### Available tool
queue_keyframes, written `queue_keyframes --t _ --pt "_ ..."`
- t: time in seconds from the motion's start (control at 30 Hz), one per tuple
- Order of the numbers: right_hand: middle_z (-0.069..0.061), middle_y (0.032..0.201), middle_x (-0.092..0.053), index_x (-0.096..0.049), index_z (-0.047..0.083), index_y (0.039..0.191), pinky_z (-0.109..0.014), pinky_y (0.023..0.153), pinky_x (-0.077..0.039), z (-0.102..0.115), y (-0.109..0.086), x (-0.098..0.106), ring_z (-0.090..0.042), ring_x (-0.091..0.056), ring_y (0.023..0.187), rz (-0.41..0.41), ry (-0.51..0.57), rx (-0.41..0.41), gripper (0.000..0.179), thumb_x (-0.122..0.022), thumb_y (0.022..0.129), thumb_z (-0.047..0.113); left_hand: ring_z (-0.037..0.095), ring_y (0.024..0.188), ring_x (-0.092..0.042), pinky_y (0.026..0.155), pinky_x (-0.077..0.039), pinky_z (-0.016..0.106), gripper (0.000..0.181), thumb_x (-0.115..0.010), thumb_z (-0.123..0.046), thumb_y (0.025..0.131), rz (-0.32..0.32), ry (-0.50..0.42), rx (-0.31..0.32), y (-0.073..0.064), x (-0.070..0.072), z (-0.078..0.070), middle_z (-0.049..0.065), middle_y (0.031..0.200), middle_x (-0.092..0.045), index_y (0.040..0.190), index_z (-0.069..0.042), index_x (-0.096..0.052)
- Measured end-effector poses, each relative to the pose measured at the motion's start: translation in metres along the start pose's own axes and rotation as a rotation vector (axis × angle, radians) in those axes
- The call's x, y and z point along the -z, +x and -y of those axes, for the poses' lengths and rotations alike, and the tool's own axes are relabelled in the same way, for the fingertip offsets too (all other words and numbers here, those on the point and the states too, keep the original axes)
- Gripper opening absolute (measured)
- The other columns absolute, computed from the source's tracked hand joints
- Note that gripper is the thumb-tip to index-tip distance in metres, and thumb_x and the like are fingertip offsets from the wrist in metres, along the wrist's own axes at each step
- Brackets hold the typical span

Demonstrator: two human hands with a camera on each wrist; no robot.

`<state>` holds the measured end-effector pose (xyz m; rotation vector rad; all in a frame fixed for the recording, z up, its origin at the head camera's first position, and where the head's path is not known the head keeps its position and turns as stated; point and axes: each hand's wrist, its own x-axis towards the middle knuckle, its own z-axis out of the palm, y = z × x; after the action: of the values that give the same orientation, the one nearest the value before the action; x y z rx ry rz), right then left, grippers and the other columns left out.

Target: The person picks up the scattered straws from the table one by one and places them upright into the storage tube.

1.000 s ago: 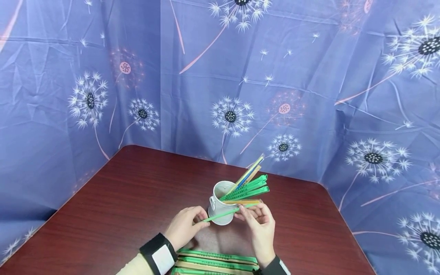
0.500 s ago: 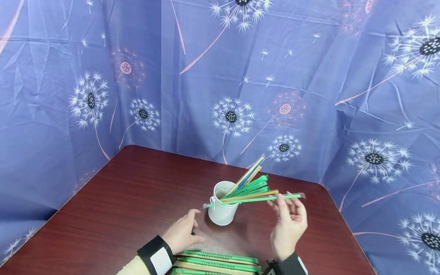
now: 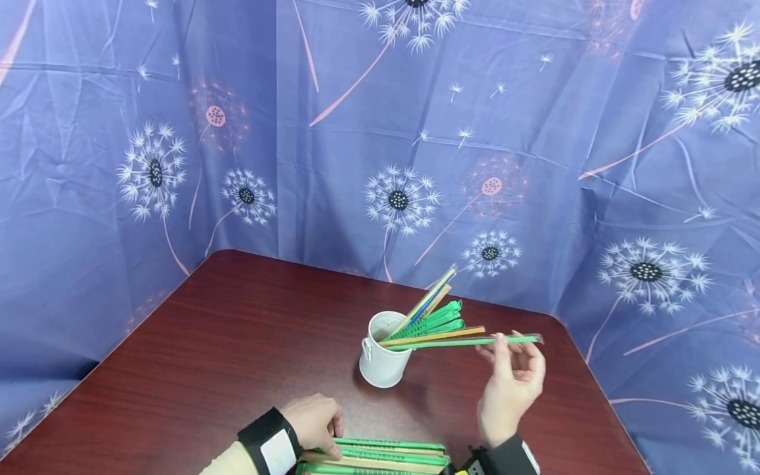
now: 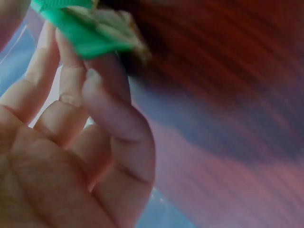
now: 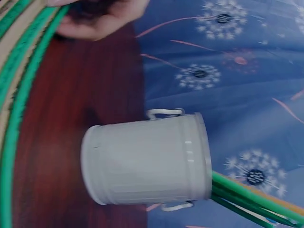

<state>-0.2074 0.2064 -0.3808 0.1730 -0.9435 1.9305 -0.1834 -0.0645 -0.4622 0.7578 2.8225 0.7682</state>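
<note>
My right hand pinches the right end of a light green drinking straw in a clear wrapper. The straw's other end lies inside the mouth of a white metal pail. Leaning right in the pail are an orange straw, yellow and blue straws and green-wrapped chopsticks. My left hand pinches the left end of a green-wrapped pair of chopsticks in the row near the front; its fingertips meet the green wrapper in the left wrist view. The right wrist view misses my right hand.
Several more wrapped chopsticks lie side by side at the front edge of view. The dark red wooden table runs back to a blue dandelion-print cloth on its sides. Small handles stick out from the pail.
My right hand moved right with the light green straw, whose left end went from in front of the pail into its mouth. My left hand let go of the straw and dropped to the chopsticks.
</note>
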Motion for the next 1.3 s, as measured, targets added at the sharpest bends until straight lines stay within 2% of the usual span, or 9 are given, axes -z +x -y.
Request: queue_keyframes --t 0.17,0.23,0.3,0.6,0.83,0.97,1.1,1.17,1.3 --pt "-0.004 0.079 -0.068 -0.052 -0.007 0.093 -0.028 0.064 -0.059 -0.015 -0.011 0.006 -0.014 -0.072 0.067 0.164 -0.282 -0.131 0.015 -0.066 0.088 -0.004 0.001 0.059 -0.043 0.055 -0.04 0.031 0.027 -0.089 -0.03 0.059 -0.01 -0.03 0.012 0.002 0.0 0.001 -0.016 0.063 -0.051 0.069 -0.021 -0.066" --pt "0.0 0.077 -0.067 -0.051 -0.007 0.092 -0.026 0.065 -0.059 -0.02 -0.015 0.007 -0.013 -0.072 0.066 0.186 -0.422 -0.177 0.021 -0.069 0.089 0.003 0.001 0.059 -0.043 0.055 -0.041 0.03 0.026 -0.089 -0.03 0.06 -0.018 -0.06 0.003 0.004 0.001 0.002 -0.015 0.065 -0.05 0.07 -0.021 -0.066" --pt "0.002 0.077 -0.066 -0.05 -0.007 0.093 -0.025 0.065 -0.058 -0.024 -0.017 0.008 -0.012 -0.071 0.064 0.196 -0.508 -0.208 0.025 -0.07 0.089 0.008 0.001 0.061 -0.044 0.055 -0.041 0.03 0.025 -0.088 -0.03 0.062 -0.032 -0.096 -0.012 0.005 0.002 0.003 -0.015 0.066 -0.051 0.071 -0.02 -0.066" --pt "0.007 0.08 -0.07 -0.056 -0.001 0.102 -0.024 0.071 -0.057 -0.024 -0.017 0.011 -0.013 -0.07 0.064 0.216 -0.647 -0.317 0.024 -0.069 0.091 0.016 0.004 0.072 -0.052 0.063 -0.047 0.033 0.019 -0.084 -0.033 0.07 -0.155 -0.125 -0.025 0.013 0.007 0.007 -0.013 0.076 -0.058 0.076 -0.023 -0.069" --pt "0.006 0.076 -0.069 -0.067 0.002 0.103 -0.025 0.078 -0.042 -0.019 -0.019 0.013 -0.01 -0.067 0.072 0.247 -0.844 -0.396 0.04 -0.068 0.089 0.04 0.002 0.07 -0.052 0.064 -0.046 0.032 0.014 -0.082 -0.025 0.072 -0.262 -0.189 -0.059 0.016 0.008 0.006 -0.014 0.075 -0.057 0.077 -0.021 -0.07" --pt "0.004 0.074 -0.07 -0.068 0.001 0.103 -0.024 0.079 -0.041 -0.016 -0.021 0.014 -0.009 -0.068 0.075 0.262 -0.828 -0.412 0.038 -0.069 0.089 0.037 0.002 0.071 -0.052 0.065 -0.047 0.032 0.012 -0.081 -0.024 0.074 -0.333 -0.213 -0.055 0.016 0.009 0.005 -0.014 0.076 -0.055 0.077 -0.021 -0.069" --pt "-0.003 0.072 -0.073 -0.067 -0.003 0.102 -0.022 0.079 -0.047 -0.013 -0.026 0.018 -0.013 -0.071 0.075 0.259 -0.723 -0.376 0.034 -0.067 0.092 0.029 0.004 0.074 -0.055 0.069 -0.049 0.033 0.01 -0.079 -0.025 0.077 -0.399 -0.226 -0.066 0.018 0.01 0.002 -0.015 0.077 -0.056 0.078 -0.022 -0.07" --pt "-0.005 0.072 -0.074 -0.067 -0.001 0.1 -0.021 0.077 -0.052 -0.013 -0.03 0.021 -0.015 -0.072 0.072 0.249 -0.623 -0.364 0.026 -0.064 0.095 0.024 0.005 0.075 -0.056 0.071 -0.049 0.034 0.011 -0.078 -0.029 0.078 -0.422 -0.23 -0.074 0.018 0.01 0.0 -0.015 0.078 -0.057 0.079 -0.022 -0.07" --pt "-0.007 0.075 -0.075 -0.066 0.003 0.094 -0.027 0.066 -0.058 -0.011 -0.041 0.025 -0.018 -0.073 0.066 0.223 -0.333 -0.375 0.017 -0.057 0.099 0.016 0.007 0.077 -0.057 0.071 -0.049 0.033 0.016 -0.075 -0.038 0.081 -0.441 -0.258 -0.076 0.019 0.01 -0.004 -0.015 0.078 -0.057 0.08 -0.022 -0.07"
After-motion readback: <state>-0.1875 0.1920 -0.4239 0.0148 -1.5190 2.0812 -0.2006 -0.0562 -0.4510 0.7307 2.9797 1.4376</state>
